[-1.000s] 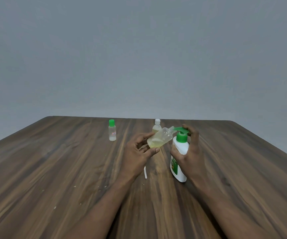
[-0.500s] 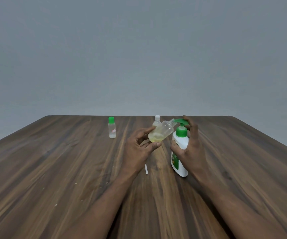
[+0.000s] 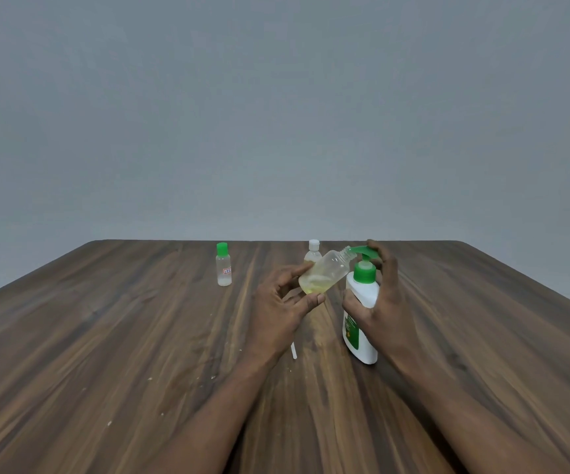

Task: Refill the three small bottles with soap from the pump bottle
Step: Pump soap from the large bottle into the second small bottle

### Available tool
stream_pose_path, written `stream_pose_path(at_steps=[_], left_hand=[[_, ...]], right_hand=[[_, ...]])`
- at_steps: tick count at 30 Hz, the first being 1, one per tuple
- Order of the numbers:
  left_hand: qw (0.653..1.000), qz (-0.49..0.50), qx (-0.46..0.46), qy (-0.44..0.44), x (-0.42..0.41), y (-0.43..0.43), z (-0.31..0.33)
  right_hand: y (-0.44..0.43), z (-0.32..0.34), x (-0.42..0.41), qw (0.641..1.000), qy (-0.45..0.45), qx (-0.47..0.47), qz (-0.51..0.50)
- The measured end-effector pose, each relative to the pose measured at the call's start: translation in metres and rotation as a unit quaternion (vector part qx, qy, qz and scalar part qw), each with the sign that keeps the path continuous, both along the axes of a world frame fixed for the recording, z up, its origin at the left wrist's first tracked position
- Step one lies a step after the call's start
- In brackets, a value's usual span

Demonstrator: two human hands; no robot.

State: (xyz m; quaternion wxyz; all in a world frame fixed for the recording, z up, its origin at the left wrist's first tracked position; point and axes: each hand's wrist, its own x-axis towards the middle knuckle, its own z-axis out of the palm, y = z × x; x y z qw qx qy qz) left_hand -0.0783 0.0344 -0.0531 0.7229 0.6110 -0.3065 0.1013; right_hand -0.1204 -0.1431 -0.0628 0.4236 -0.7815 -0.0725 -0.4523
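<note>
Broadly, what fills my feed is a plain grey wall [image 3: 276, 114] above a dark wooden table [image 3: 106, 336] that runs from the near edge to the wall. Both forearms reach in from the bottom, and the hands meet right of the table's centre. My right hand [image 3: 384, 302] wraps the white pump bottle [image 3: 362, 292], which stands upright on the table; the thumb lies across its shoulder, and a finger rests on top of the green pump head [image 3: 362, 251]. My left hand [image 3: 276, 313] holds the uncapped clear bottle [image 3: 324, 273] between thumb and fingertips, lifted off the table and tilted so that its open neck points up and to the right, just under the pump's spout. A little yellowish soap sits in its lower end. Well off to the left, a green-capped bottle [image 3: 223, 266] stands upright by itself on the wood. A white-capped bottle [image 3: 313, 249] stands behind the tilted one, partly hidden by it. A thin white strip [image 3: 294, 351] lies on the table beside my left wrist, and a few pale specks [image 3: 150, 378] dot the wood nearer me.
</note>
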Motion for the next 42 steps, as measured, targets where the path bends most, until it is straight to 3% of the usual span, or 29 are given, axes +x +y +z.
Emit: stream_pose_path(at_steps=[15, 42], left_hand=[[0.999, 0.023, 0.012, -0.029, -0.0006, 0.0009, 0.0014], [1.000, -0.013, -0.015, -0.001, 0.0042, 0.0018, -0.0017]], right_hand=[[-0.0011, -0.0034, 0.0022, 1.000, -0.002, 0.008, -0.004], [-0.0054, -0.0018, 0.0028, 1.000, 0.002, -0.009, -0.003]])
